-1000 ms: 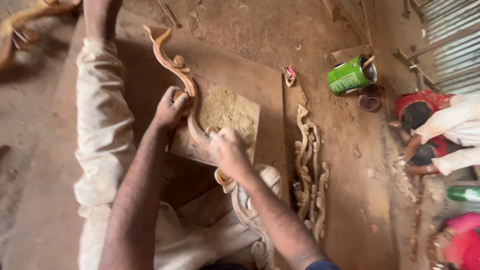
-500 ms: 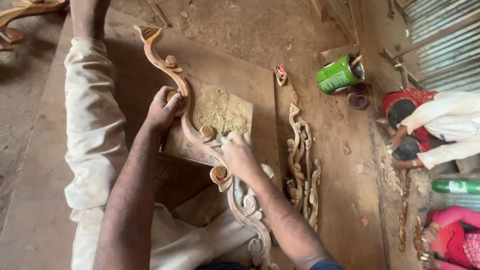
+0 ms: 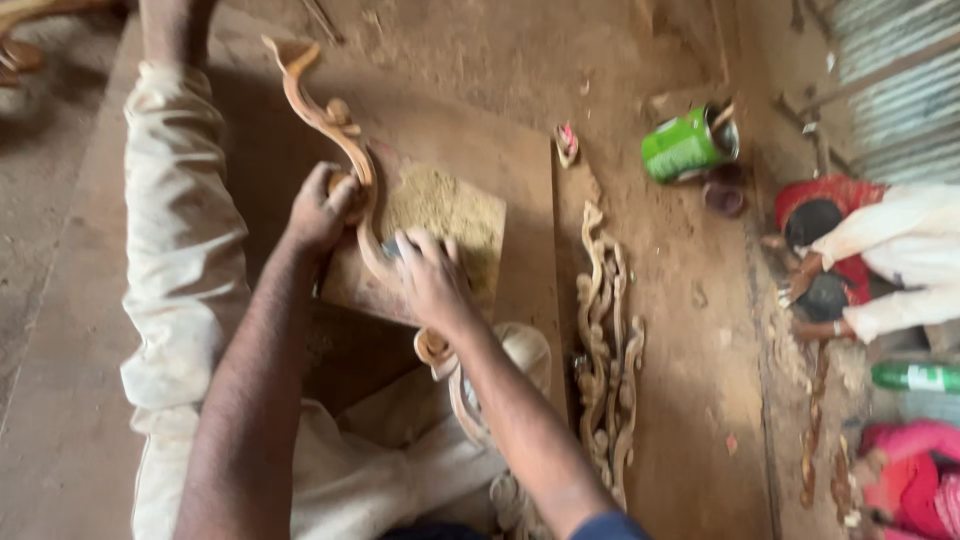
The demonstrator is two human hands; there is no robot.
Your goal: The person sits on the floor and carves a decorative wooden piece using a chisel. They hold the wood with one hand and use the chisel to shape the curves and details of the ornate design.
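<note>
The left hand (image 3: 322, 208) is gripping the curved carved wooden piece (image 3: 340, 140), fingers closed around it. The right hand (image 3: 432, 280) is pressing down on the same piece, fingers curled over it, above the sandpaper sheet (image 3: 450, 210) lying on the wooden board (image 3: 500, 160).

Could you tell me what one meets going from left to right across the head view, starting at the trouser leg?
Pale trouser leg → left hand → right hand on the curved carved wooden piece → stack of carved scroll pieces → green can on its side → person in red and white.
</note>
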